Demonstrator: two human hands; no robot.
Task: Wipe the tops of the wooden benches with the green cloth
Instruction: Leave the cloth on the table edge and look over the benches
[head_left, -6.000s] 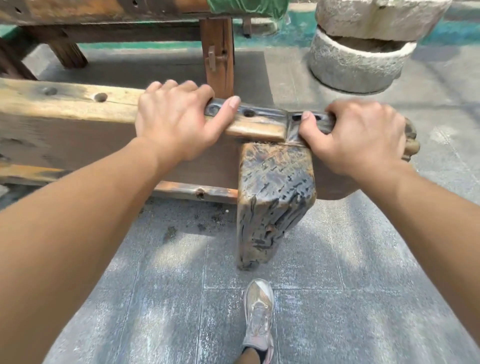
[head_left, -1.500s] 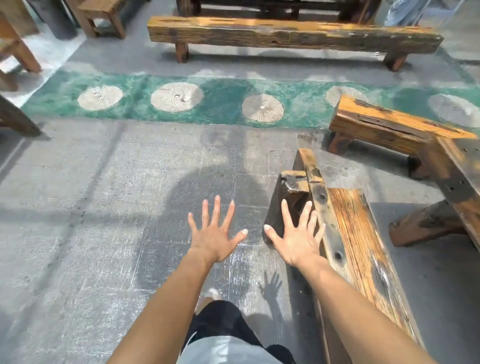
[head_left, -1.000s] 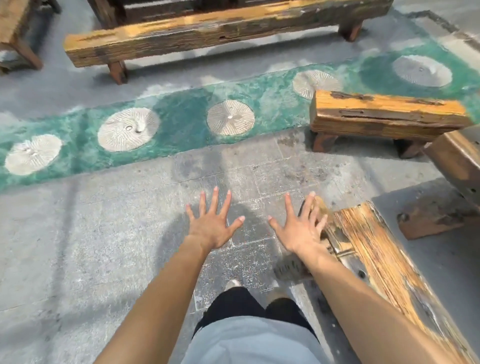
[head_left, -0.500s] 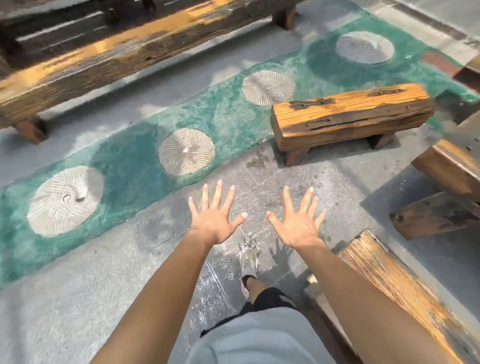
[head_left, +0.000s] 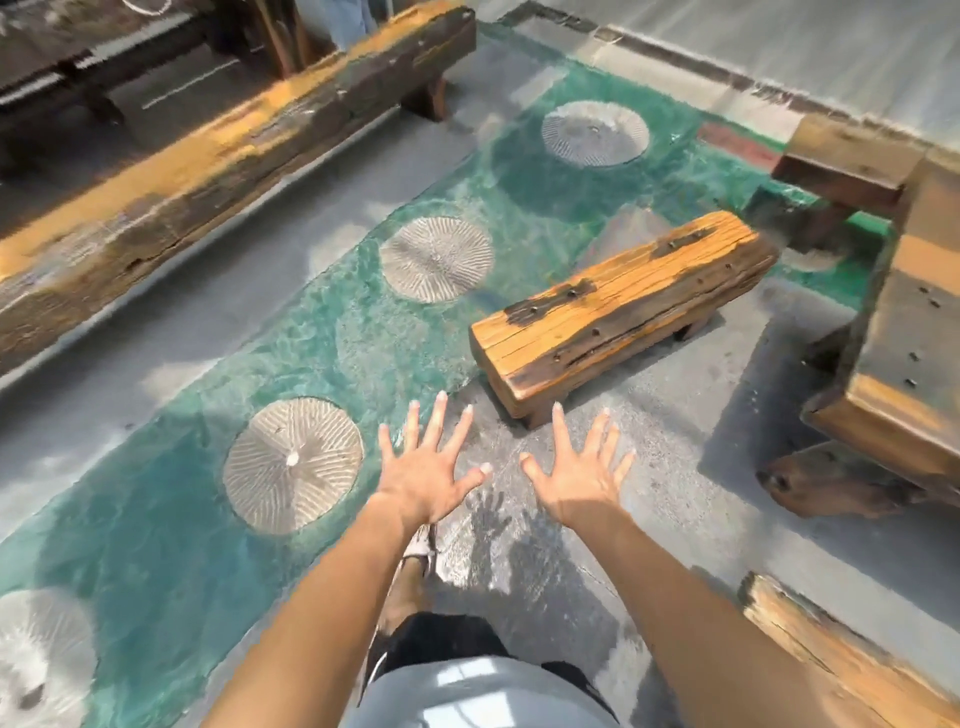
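Long bench (head_left: 218, 156) is sitting well off to the upper left. Left hand (head_left: 423, 475) and right hand (head_left: 582, 480) are hovering over the grey floor (head_left: 675, 415), fingers (head_left: 437, 421) splaying wide, holding nothing. Short bench (head_left: 618, 306) is lying just beyond the right fingertips, not touching them. Another bench end (head_left: 831, 670) is showing bottom right.

One wide-angle camera, worn on the head, is looking forward and steeply down. It is framing the person's own arms at close range, the left hand (head_left: 423, 475) and right hand (head_left: 582, 480) near centre, and the short wooden bench (head_left: 623, 306) lying farther ahead.
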